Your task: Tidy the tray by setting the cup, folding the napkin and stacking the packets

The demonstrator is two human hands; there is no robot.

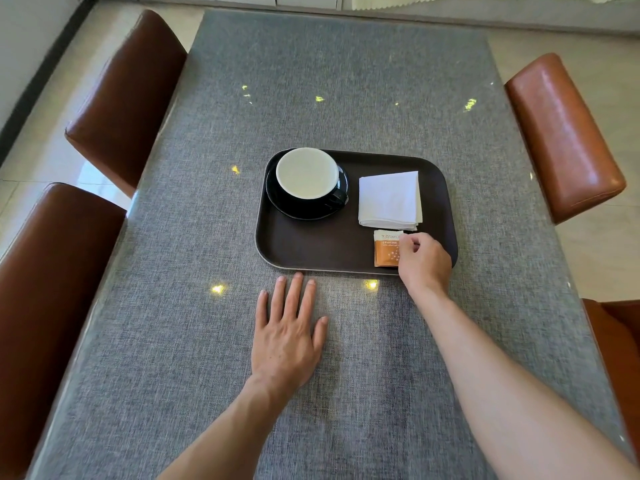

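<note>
tray with cup, napkin and packet on a grey woven table

a dark brown tray (311,251), rectangular with rounded corners and a low raised rim, lies at the centre of the frame on a table (346,98) covered in grey, linen-like woven cloth under a glossy clear layer that throws small yellow glints.

in the tray's upper left corner a round black cup (307,178) with a smooth pale interior stands on a glossy black saucer (294,206); its handle points toward the lower right. to the right of the cup, apart from it, a white napkin (389,199) lies folded into a near square, its layered edges showing along the bottom and right side. just below the napkin, in the tray's lower right corner, lies a flat rectangular packet (385,249), white at the top and orange below with small print. whether more than 1 packet lies there cannot be told.

the right hand (424,261) reaches over the tray's lower right rim, fingers curled, thumb and fingertips pinching the packet's right edge. the left hand (289,337) lies flat on the cloth just below the tray's near rim, palm down, fingers straight and slightly spread, holding nothing.

4 chairs (124,98) with smooth, shiny reddish-brown leather backs with rounded edges flank the table, 2 at the left of the frame and 2 at the right.
</note>
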